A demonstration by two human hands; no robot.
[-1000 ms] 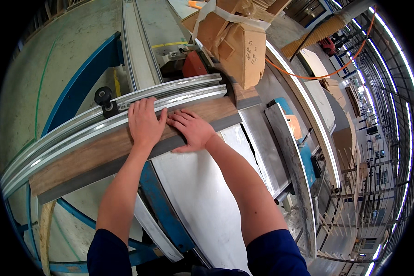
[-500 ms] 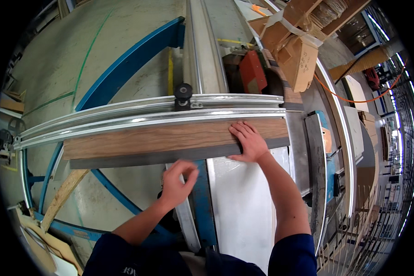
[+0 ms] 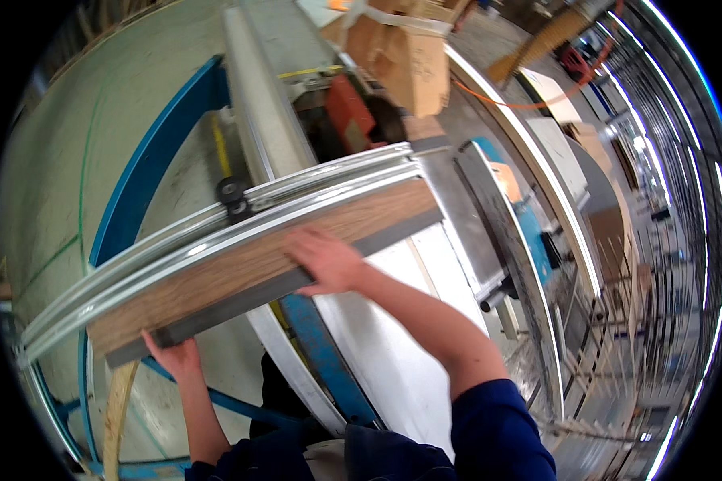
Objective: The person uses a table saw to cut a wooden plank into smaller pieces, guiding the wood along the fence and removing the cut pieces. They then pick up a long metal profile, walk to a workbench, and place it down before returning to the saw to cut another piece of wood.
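Along the near side of the silver rail (image 3: 329, 196) lies a wood-grain board (image 3: 241, 263) with a dark grey strip on its near edge, the rail's black knob (image 3: 233, 192) standing across from it. On the side away from the rail, the left hand (image 3: 175, 354) sets its thumb on the board's near edge, its fingers too hidden to tell whether they grip, while the right hand (image 3: 326, 260) rests spread, slightly blurred, on the board's top, closer to the rail.
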